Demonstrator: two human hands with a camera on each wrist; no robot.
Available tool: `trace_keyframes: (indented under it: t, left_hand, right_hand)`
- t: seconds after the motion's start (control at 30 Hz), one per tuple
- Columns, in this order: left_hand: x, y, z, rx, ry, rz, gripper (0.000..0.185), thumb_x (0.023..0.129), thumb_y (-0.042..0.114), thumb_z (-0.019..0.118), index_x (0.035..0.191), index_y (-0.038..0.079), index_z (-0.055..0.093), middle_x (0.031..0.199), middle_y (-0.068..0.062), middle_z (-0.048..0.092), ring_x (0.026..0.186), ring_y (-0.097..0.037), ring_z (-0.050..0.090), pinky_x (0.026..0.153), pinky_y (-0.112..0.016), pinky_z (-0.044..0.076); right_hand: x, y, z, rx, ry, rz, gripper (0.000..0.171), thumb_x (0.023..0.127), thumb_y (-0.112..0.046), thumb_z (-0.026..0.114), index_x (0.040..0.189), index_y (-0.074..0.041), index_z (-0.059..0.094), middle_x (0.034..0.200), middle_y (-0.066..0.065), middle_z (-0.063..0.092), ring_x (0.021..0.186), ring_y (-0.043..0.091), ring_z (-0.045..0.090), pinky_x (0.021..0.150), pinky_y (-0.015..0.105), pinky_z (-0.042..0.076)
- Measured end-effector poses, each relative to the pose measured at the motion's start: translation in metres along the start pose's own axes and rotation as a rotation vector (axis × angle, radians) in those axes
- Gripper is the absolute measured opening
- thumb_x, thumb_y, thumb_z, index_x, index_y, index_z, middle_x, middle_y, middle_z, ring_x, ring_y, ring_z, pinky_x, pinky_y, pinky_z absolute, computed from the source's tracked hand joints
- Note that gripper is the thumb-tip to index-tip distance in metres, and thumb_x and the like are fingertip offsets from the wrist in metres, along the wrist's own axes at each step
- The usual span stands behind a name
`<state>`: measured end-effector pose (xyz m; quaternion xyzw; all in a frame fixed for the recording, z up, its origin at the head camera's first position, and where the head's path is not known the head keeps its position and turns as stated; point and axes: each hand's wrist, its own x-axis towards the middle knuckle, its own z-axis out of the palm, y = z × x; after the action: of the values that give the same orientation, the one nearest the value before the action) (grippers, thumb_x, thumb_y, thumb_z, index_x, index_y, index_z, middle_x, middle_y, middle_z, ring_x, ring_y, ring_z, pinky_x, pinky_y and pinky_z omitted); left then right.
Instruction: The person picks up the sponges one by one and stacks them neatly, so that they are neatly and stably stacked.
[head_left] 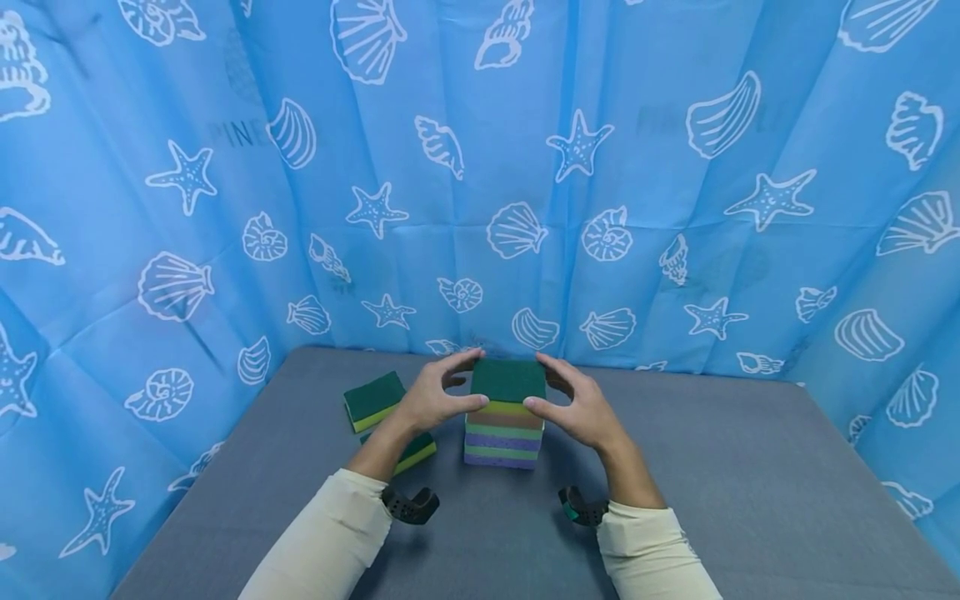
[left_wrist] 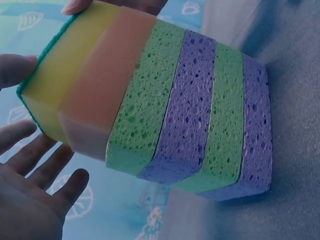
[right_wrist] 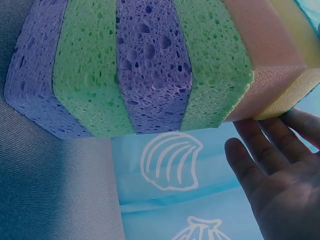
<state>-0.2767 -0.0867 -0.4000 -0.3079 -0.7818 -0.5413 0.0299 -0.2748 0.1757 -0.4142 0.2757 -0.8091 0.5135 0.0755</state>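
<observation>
A stack of sponges stands in the middle of the table. On top is a yellow sponge (head_left: 510, 379) with a dark green scouring face up. Under it lie an orange sponge (left_wrist: 107, 75), then porous green and purple sponges (right_wrist: 150, 65) in turn. My left hand (head_left: 438, 392) holds the yellow sponge's left end, thumb at the front edge and forefinger at the back. At the right end my right hand (head_left: 581, 408) grips it likewise. The other fingers spread beside the stack in both wrist views.
Two more green-and-yellow sponges, one farther back (head_left: 375, 400) and one nearer (head_left: 416, 452), lie left of the stack, the nearer partly behind my left forearm. A blue shell-patterned curtain (head_left: 480, 183) hangs along the back edge of the grey table (head_left: 750, 483).
</observation>
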Motion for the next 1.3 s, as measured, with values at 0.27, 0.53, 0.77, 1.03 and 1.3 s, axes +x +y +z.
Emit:
trace_keyframes:
  t: [0.27,0.53,0.77,1.03,1.3]
  left_hand:
    - [-0.009,0.0,-0.008,-0.017,0.1,-0.023,0.061,0.09,0.018,0.067,0.145,0.003,0.043,0.141,-0.013,0.048,0.127,-0.03,0.045,0.1,-0.052,0.038]
    - [-0.026,0.001,-0.024,-0.004,0.262,0.009,0.053,0.09,0.003,0.066,0.139,-0.003,0.047,0.136,-0.022,0.05,0.122,-0.038,0.047,0.097,-0.058,0.038]
    - [-0.049,0.029,-0.039,0.031,0.41,0.041,0.048,0.087,-0.006,0.064,0.132,-0.014,0.049,0.128,-0.03,0.053,0.116,-0.047,0.049,0.092,-0.059,0.041]
    - [-0.073,0.027,-0.05,0.02,0.518,0.076,0.045,0.085,-0.013,0.061,0.129,-0.016,0.05,0.124,-0.031,0.054,0.112,-0.03,0.055,0.091,-0.036,0.046]
    - [-0.091,0.002,-0.056,0.014,0.556,0.09,0.047,0.083,-0.016,0.062,0.128,-0.018,0.049,0.123,-0.033,0.054,0.11,-0.019,0.055,0.088,-0.026,0.045]
  right_hand:
    - [-0.001,0.0,-0.003,-0.057,-0.009,0.019,0.067,0.087,-0.028,0.072,0.145,-0.01,0.044,0.141,0.015,0.046,0.124,0.033,0.048,0.099,0.048,0.04]
    - [-0.002,0.0,-0.001,-0.047,-0.025,0.024,0.068,0.088,-0.032,0.071,0.146,-0.009,0.043,0.144,0.018,0.042,0.124,0.036,0.047,0.099,0.053,0.039]
    - [-0.001,-0.001,-0.001,-0.049,-0.018,0.023,0.068,0.088,-0.032,0.071,0.145,-0.009,0.044,0.143,0.017,0.044,0.124,0.036,0.047,0.099,0.053,0.039]
    - [0.0,0.0,-0.002,-0.041,-0.02,0.033,0.067,0.087,-0.029,0.072,0.146,-0.011,0.044,0.144,0.016,0.043,0.125,0.036,0.047,0.1,0.051,0.039]
    - [-0.001,-0.009,-0.002,-0.034,-0.035,0.056,0.067,0.088,-0.016,0.07,0.146,-0.003,0.04,0.144,0.023,0.04,0.125,0.041,0.044,0.1,0.056,0.037]
